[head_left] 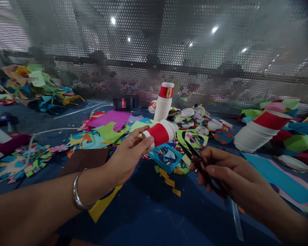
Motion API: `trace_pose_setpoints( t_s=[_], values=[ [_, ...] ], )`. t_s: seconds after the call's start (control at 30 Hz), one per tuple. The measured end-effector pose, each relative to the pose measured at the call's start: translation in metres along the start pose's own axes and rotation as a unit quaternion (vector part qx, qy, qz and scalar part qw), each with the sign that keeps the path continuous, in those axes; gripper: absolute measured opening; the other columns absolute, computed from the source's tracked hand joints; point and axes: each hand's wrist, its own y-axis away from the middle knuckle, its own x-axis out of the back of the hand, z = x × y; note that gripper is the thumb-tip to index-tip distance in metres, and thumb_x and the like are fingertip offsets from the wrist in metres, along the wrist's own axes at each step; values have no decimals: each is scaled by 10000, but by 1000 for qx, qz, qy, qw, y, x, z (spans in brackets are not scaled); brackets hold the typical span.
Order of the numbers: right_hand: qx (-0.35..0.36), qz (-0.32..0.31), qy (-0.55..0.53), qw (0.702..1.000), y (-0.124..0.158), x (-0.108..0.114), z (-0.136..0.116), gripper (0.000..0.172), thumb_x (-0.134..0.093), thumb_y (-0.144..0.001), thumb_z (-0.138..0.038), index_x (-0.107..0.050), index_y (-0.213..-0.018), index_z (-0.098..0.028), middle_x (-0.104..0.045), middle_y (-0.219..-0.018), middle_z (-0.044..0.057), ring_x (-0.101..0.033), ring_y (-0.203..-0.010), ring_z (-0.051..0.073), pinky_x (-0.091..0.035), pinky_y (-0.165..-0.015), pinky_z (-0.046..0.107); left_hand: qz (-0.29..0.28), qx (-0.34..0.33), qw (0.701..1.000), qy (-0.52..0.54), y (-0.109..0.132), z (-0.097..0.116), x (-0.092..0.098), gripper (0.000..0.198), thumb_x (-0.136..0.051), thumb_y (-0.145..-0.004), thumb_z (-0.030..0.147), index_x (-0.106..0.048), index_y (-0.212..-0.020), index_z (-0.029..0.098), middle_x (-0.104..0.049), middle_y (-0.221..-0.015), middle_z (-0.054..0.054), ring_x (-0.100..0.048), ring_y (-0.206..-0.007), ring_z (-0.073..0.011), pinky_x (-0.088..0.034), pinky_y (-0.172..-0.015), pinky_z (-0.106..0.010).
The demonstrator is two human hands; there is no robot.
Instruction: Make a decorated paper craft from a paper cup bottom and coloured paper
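Note:
My left hand (130,152), with a silver bangle at the wrist, grips a red and white paper cup (158,134). The cup lies tilted on its side above the paper scraps, its white end toward the right. In my right hand (228,171) is a pair of dark scissors (201,163), fingers closed round the handles. The blades point up and left, slightly parted, a short way right of the cup. Below the cup lie a blue paper cut-out (166,159) and several small orange paper pieces (170,182).
A tall stack of paper cups (163,106) stands behind; another stack (259,131) leans at right. White-rimmed discs (187,113) are heaped at the back. Coloured sheets (284,181) lie at right, a brown sheet (84,160) at left. A cable (45,131) crosses the left side; perforated metal (149,44) rises behind.

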Motion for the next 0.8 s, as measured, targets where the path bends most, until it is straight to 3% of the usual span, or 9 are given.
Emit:
trace_pose_setpoints(
  t_s=[0.1, 0.2, 0.33, 0.43, 0.57, 0.8],
  values=[
    [-7, 11, -73, 997, -9, -14, -1, 73, -514, -926, -269, -520, -870, -222, -646, -760, 11, -490, -490, 90, -324, -418, 192, -16, -4, 998, -53, 3, -6, 2, 553, -718, -856, 283, -516, -1370, 267, -636, -1253, -73, -617, -1102, -220, -518, -952, -402],
    [5, 4, -99, 995, -17, -30, -4, 84, -497, -946, -249, -516, -871, -215, -554, -655, -39, -395, -449, 55, -264, -410, 165, -32, -23, 994, -102, 7, -8, 4, 553, -707, -866, 303, -506, -1381, 295, -636, -1285, -62, -612, -1126, -218, -471, -1015, -415],
    [13, -4, -124, 992, -22, -45, -5, 160, -575, -971, -370, -520, -978, -220, -505, -703, -63, -322, -478, 33, -227, -425, 156, -40, -42, 990, -125, 11, -5, 1, 531, -707, -857, 265, -531, -1358, 276, -624, -1335, -71, -595, -1182, -231, -445, -1049, -415],
    [-6, -8, -141, 990, -21, -49, -5, 261, -603, -958, -466, -508, -1056, -243, -423, -671, -87, -260, -482, 36, -193, -424, 156, -49, -35, 993, -106, 14, -5, -2, 513, -698, -866, 260, -532, -1352, 282, -645, -1307, -60, -595, -1190, -230, -435, -1062, -423],
    [-14, -34, -156, 987, -16, -52, -6, 292, -583, -958, -518, -521, -1019, -239, -373, -654, -91, -199, -466, 35, -126, -402, 169, -55, -32, 995, -78, 16, -6, -4, 430, -671, -893, 287, -568, -1311, 279, -654, -1294, -51, -601, -1196, -232, -419, -1090, -432],
    [-17, -47, -191, 980, -15, -55, -6, 290, -586, -961, -502, -551, -929, -215, -340, -645, -86, -185, -461, 31, -112, -390, 167, -44, -31, 995, -84, 17, -7, -6, 537, -707, -853, 242, -511, -1352, 240, -660, -1250, -88, -602, -1174, -249, -448, -1049, -444]
  ],
)
